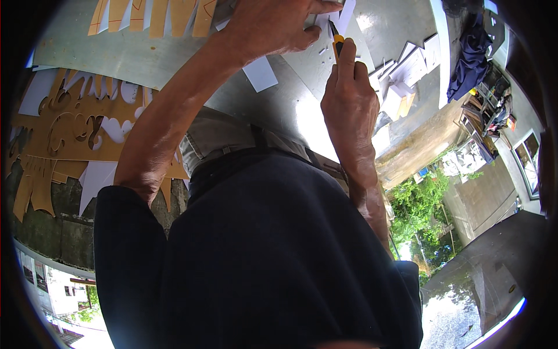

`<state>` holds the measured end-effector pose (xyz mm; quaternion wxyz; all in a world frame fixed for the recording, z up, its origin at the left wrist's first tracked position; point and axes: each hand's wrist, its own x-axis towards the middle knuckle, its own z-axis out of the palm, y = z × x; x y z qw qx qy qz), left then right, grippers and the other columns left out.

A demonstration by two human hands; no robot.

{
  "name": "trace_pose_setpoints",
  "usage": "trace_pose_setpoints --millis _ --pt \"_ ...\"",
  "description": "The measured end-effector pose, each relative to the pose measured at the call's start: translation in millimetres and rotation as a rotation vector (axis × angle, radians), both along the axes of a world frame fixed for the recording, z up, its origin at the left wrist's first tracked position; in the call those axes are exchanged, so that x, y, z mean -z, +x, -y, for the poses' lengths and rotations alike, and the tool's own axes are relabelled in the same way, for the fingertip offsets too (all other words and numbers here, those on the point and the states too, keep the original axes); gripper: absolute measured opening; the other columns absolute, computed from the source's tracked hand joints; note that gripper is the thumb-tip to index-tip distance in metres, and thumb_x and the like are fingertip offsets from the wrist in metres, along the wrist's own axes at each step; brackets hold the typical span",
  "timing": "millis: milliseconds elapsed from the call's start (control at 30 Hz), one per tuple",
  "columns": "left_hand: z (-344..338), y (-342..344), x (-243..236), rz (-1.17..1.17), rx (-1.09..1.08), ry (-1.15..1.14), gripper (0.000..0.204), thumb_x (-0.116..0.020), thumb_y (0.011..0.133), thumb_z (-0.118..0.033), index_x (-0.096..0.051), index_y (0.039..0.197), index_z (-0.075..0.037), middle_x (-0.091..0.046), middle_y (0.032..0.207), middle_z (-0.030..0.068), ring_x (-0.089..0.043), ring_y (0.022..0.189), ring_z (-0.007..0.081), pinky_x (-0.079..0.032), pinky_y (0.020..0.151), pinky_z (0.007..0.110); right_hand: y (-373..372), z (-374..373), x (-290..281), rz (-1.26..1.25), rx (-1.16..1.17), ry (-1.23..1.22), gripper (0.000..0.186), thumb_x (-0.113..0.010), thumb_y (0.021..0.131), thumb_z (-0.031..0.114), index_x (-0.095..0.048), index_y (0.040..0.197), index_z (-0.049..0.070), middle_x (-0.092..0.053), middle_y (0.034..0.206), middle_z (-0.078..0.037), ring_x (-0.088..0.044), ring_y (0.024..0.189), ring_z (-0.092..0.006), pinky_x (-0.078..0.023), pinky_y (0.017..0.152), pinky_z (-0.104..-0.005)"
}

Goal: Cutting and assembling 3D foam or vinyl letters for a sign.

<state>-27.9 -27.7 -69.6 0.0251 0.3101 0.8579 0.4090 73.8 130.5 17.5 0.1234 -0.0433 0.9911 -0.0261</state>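
My right hand (350, 104) is closed around a yellow utility knife (337, 42), its dark blade angled down onto a white piece (346, 14) on the grey metal work surface (383, 26). Just left of the blade, my left hand (270, 26) bears on the white material at the top edge, thumb and forefinger apart; some of its fingers are out of frame. Small white offcuts (325, 52) lie below the blade, and a white rectangle (260, 74) rests under my left wrist.
Brown and white cut patterns (75, 142) are spread at left, more brown strips (157, 14) at top left. White offcuts and blocks (407, 70) sit right of my right hand. Dark cloth (468, 64) lies at upper right, near piled items (494, 107).
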Motion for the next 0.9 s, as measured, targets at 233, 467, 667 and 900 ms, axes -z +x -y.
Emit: trace_pose_setpoints --millis 233,467,667,900 --pt "-1 -1 -4 0.01 0.004 -0.028 0.045 -0.076 0.076 -0.026 -0.076 0.119 -0.015 -0.06 0.143 -0.0014 -0.041 0.138 0.0276 -0.03 0.114 0.049 5 -2 0 0.003 0.0 0.011 0.055 -0.06 0.089 -0.004 -0.044 0.142 -0.007 -0.06 0.083 -0.019 -0.068 0.06 -0.0332 -0.055 0.05 -0.0409" --pt "-1 -1 -4 0.037 0.0 -0.015 0.044 -0.076 0.076 -0.026 -0.076 0.119 -0.015 -0.059 0.144 -0.0021 -0.041 0.138 0.0276 -0.028 0.115 0.05 10 -3 -1 0.016 0.007 0.019 0.056 -0.06 0.088 -0.004 -0.044 0.142 -0.006 -0.06 0.084 -0.019 -0.068 0.061 -0.0332 -0.056 0.051 -0.0413" --pt "0 0 -5 0.037 0.001 -0.049 0.045 -0.076 0.077 -0.027 -0.076 0.12 -0.017 -0.058 0.145 -0.0024 -0.04 0.138 0.0271 -0.027 0.116 0.05 21 -6 -4 0.03 0.036 -0.014 0.059 -0.06 0.086 -0.007 -0.043 0.142 -0.006 -0.06 0.085 -0.019 -0.068 0.061 -0.0336 -0.057 0.052 -0.0422" --pt "-2 -1 -8 0.017 0.023 -0.118 0.046 -0.077 0.077 -0.03 -0.075 0.122 -0.019 -0.056 0.147 -0.0033 -0.041 0.137 0.0269 -0.029 0.116 0.05 33 -8 -7 0.041 0.072 0.005 0.055 -0.059 0.089 -0.005 -0.045 0.142 -0.003 -0.059 0.084 -0.018 -0.068 0.061 -0.0337 -0.056 0.051 -0.042"
